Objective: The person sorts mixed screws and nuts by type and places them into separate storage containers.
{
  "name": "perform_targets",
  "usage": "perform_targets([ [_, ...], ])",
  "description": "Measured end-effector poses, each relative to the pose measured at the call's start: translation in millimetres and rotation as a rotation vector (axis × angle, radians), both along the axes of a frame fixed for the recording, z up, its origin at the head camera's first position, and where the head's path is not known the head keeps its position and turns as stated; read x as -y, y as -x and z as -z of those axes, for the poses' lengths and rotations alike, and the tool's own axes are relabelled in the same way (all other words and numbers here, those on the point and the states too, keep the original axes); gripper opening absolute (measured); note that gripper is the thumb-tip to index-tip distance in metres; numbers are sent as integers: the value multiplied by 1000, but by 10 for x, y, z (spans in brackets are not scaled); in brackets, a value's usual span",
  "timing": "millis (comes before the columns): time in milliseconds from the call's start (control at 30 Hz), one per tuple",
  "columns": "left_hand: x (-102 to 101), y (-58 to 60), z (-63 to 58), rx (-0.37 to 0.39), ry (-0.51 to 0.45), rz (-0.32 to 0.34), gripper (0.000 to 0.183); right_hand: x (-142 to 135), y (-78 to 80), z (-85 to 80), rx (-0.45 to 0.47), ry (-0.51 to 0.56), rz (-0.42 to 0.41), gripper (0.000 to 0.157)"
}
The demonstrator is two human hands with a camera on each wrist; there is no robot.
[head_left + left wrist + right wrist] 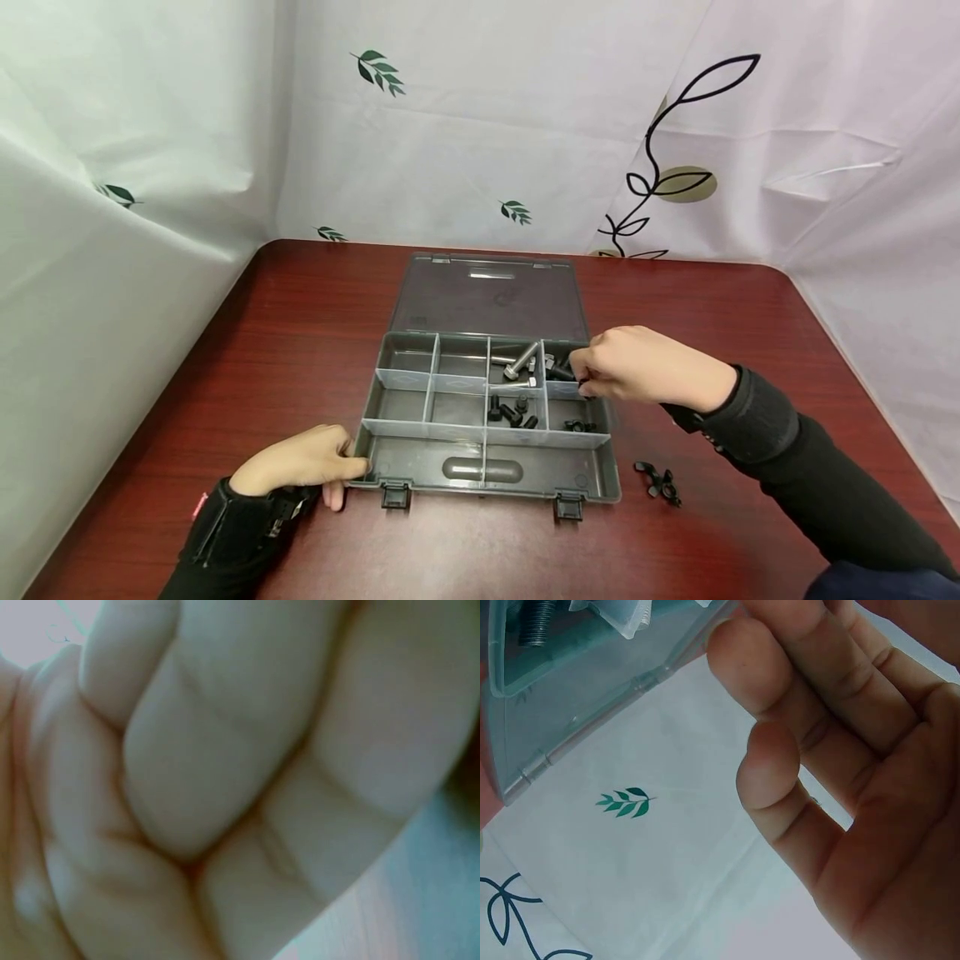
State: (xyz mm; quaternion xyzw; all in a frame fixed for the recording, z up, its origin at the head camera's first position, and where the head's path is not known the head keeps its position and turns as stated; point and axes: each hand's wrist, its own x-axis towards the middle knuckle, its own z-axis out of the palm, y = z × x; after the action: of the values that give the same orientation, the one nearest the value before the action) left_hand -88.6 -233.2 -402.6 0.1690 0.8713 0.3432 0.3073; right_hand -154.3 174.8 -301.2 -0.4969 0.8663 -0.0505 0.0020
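Observation:
A grey divided parts box (pixel 420 454) lies on the table with its see-through lid (pixel 491 304) folded back. My left hand (pixel 303 460) grips the box's front left corner, thumb at the rim and the other fingers curled outside. My right hand (pixel 637 362) reaches down at the back right compartment; its fingertips hide whatever may be between them. Dark bolts (pixel 558 372) lie in that compartment beside the fingers. Silver bolts (pixel 521 362) fill the compartment to its left. Short black bolts (pixel 512 412) and small black parts (pixel 579 426) lie in the middle row.
Several black wing-shaped parts (pixel 658 483) sit in a small pile on the red-brown table (pixel 300 333), right of the box. Two latches (pixel 567 507) jut from the box's front edge. A white patterned curtain (pixel 450 125) hangs round the table's back and sides.

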Motion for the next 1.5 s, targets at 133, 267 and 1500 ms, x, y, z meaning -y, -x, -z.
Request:
perform_targets([
  [133, -2, 4, 2, 0, -1, 4, 24, 10, 6, -27, 40, -6, 23, 16],
  [267, 0, 4, 7, -1, -8, 8, 25, 12, 4, -62, 65, -5, 86, 17],
  [1500, 4, 19, 17, 10, -15, 6, 25, -315, -32, -6, -5, 49, 115, 35],
])
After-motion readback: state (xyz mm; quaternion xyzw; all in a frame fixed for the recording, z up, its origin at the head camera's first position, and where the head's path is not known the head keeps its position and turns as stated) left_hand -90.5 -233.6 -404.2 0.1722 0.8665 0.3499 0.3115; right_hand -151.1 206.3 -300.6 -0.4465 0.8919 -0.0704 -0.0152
